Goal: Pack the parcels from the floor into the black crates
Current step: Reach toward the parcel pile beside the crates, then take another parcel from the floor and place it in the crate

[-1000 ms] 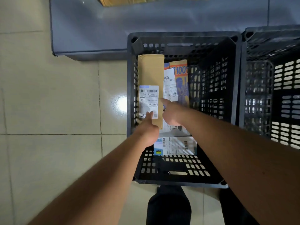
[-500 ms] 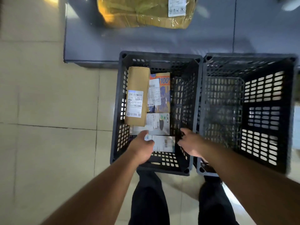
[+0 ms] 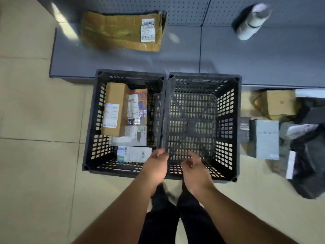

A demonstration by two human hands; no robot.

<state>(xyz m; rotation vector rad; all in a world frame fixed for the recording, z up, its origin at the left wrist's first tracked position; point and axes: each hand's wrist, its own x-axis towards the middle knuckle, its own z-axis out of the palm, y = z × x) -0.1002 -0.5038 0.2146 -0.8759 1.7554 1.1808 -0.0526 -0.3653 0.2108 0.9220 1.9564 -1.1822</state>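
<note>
Two black crates stand side by side on the tiled floor. The left crate (image 3: 91, 138) holds a tall brown box (image 3: 114, 110) with a white label, an orange packet (image 3: 140, 106) and two white-labelled parcels (image 3: 134, 154). The right crate (image 3: 226, 134) has nothing in it. My left hand (image 3: 156, 164) hovers over the near rims where the crates meet, fingers relaxed and holding nothing. My right hand (image 3: 193, 166) is beside it over the right crate's near wall, fingers loosely curled, holding nothing. More parcels lie on the floor to the right: a brown box (image 3: 279, 103) and a grey box (image 3: 267, 138).
A low grey shelf base (image 3: 175, 57) runs behind the crates, with a flattened brown carton (image 3: 123, 30) and a white bottle (image 3: 253, 22) on it. Black bags and packets (image 3: 307, 155) are heaped at the far right. My dark trouser legs show below the hands.
My hands have let go of the brown box and drawn back from the left crate to the near rims. The view has pulled back and shifted right, showing the second crate and floor parcels.
</note>
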